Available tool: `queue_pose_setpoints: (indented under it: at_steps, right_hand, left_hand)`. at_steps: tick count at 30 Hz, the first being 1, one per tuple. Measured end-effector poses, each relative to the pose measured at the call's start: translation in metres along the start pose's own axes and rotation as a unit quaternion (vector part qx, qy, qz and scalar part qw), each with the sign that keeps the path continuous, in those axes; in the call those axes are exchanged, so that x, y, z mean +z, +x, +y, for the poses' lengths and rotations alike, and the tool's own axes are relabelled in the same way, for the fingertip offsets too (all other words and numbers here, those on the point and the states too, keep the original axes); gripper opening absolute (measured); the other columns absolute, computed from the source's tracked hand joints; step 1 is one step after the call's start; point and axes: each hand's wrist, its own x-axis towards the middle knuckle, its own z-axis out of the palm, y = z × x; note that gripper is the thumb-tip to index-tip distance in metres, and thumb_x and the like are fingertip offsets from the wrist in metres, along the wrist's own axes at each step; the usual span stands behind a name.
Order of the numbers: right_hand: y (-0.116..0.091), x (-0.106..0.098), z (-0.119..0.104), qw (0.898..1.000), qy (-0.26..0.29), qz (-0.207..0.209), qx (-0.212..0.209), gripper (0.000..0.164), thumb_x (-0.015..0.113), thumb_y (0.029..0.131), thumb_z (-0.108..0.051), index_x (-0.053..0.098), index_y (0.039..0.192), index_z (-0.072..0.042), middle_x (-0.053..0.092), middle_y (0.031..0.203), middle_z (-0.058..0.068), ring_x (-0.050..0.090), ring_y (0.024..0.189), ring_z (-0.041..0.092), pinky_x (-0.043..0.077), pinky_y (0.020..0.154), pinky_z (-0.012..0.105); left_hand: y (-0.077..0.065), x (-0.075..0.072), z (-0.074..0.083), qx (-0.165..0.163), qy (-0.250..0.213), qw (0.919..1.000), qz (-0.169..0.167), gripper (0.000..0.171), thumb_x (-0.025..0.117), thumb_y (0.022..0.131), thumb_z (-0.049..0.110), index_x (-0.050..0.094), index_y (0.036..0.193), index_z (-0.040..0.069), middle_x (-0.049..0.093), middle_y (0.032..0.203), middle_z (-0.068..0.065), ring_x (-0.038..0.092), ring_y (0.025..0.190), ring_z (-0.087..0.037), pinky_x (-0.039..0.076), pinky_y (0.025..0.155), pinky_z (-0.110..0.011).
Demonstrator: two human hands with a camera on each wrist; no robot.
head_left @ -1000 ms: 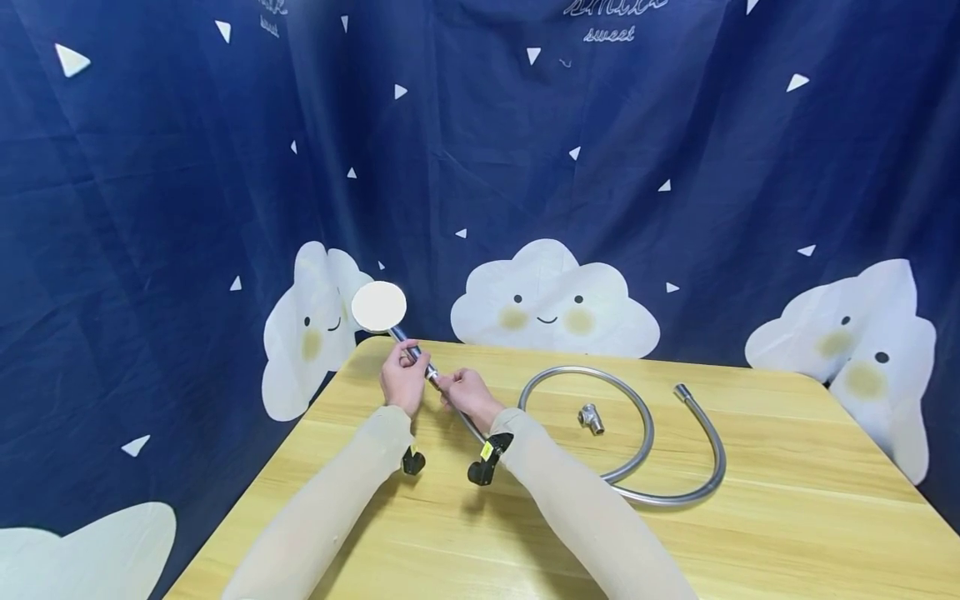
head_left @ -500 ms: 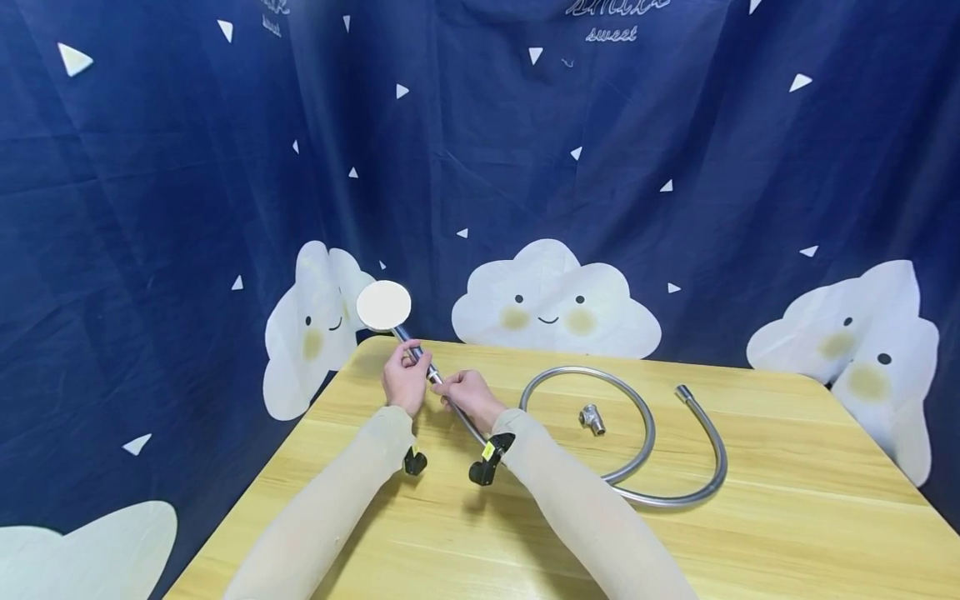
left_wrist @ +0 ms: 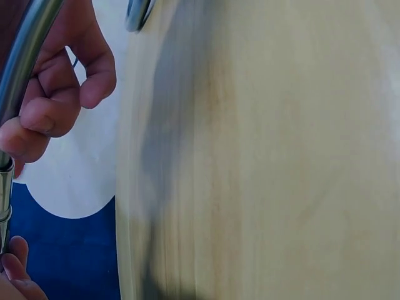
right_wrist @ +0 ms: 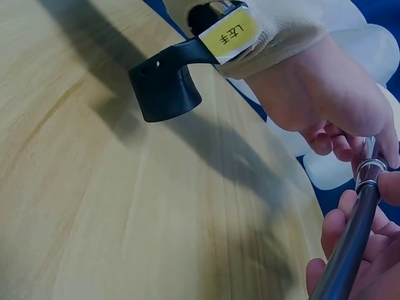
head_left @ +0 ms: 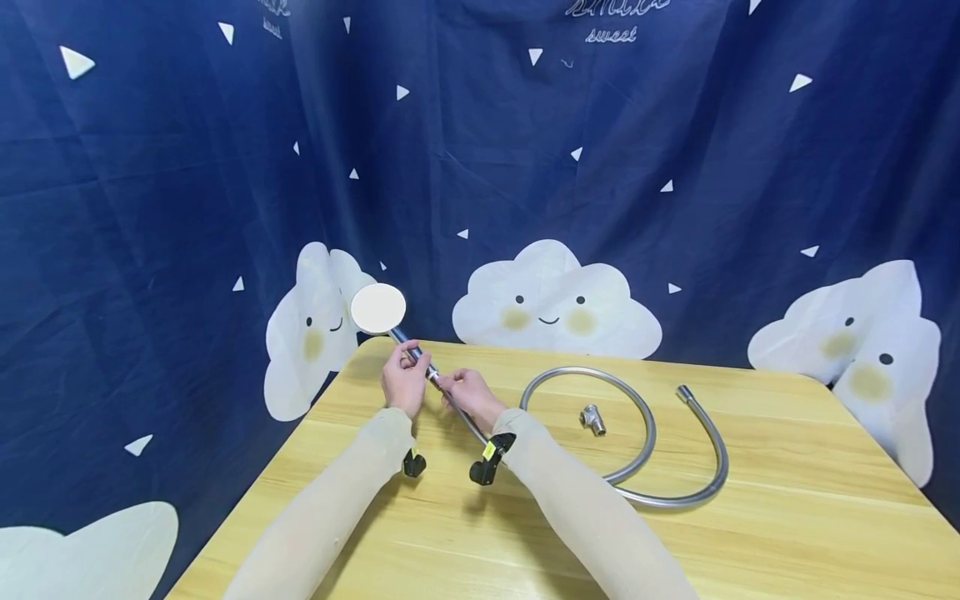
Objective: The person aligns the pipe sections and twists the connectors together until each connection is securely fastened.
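A shower head (head_left: 378, 308) with a round white face is held above the far left part of the table. My left hand (head_left: 403, 382) grips its silver handle (head_left: 401, 337). Just below, my right hand (head_left: 471, 396) pinches the end of a grey metal shower hose (head_left: 678, 501) where it meets the handle. In the right wrist view the hose and the ringed silver joint (right_wrist: 370, 170) line up between both hands. The left wrist view shows the right fingers (left_wrist: 47, 119) curled around the hose, beside the joint. Whether the threads engage is hidden.
The hose loops over the wooden table (head_left: 810, 467), its free end fitting (head_left: 683, 393) at the right. A small metal angle valve (head_left: 592, 420) lies inside the loop. A blue curtain (head_left: 510, 167) with clouds hangs behind. Each wrist carries a black camera mount (right_wrist: 164, 87).
The shower head swung slightly right, then back left. My right fingers shifted at the joint and curl a little differently around the hose end. The left hand keeps its grip.
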Motion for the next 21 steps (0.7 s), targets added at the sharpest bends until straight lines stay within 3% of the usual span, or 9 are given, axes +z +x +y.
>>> queue_pose_setpoints:
  at_steps: [4,11,16,21]
  right_hand:
    - [0.0006,0.0,0.0004,1.0,-0.002,0.003,0.004,0.019,0.062,0.1,-0.021,0.058,0.09,-0.006,0.069,0.094,0.025,0.061,0.069,0.019,0.056,0.075,0.04]
    - [0.0024,-0.0011,0.0036,1.0,0.004,0.008,-0.003,0.021,0.076,0.088,-0.014,0.06,0.092,-0.003,0.063,0.076,0.007,0.058,0.063,0.016,0.051,0.062,0.031]
    - [0.0023,-0.0023,0.0023,1.0,0.001,-0.003,-0.01,0.027,0.067,0.096,-0.016,0.067,0.105,0.009,0.063,0.077,0.007,0.058,0.066,0.017,0.051,0.064,0.03]
    - [0.0006,-0.0017,0.0003,1.0,0.002,-0.009,-0.001,0.032,0.059,0.101,-0.018,0.068,0.114,0.01,0.063,0.078,0.008,0.058,0.067,0.016,0.05,0.064,0.029]
  left_hand:
    - [-0.0005,-0.0004,-0.0005,0.003,0.003,1.0,-0.001,0.025,0.074,0.091,0.023,0.071,0.115,0.021,0.07,0.08,-0.004,0.054,0.061,-0.008,0.04,0.058,-0.024]
    - [-0.0017,-0.0009,0.0017,-0.001,0.002,0.9999,-0.014,0.024,0.073,0.092,0.026,0.069,0.116,0.022,0.073,0.087,-0.008,0.061,0.067,-0.009,0.043,0.062,-0.025]
    - [-0.0005,-0.0009,0.0019,0.002,0.005,0.9999,-0.009,0.024,0.073,0.092,0.025,0.069,0.116,0.022,0.071,0.084,-0.006,0.056,0.063,-0.009,0.041,0.06,-0.025]
    - [-0.0004,-0.0009,0.0014,0.007,-0.002,1.0,-0.006,0.023,0.074,0.092,0.022,0.07,0.114,0.02,0.07,0.083,-0.007,0.054,0.061,-0.01,0.04,0.059,-0.025]
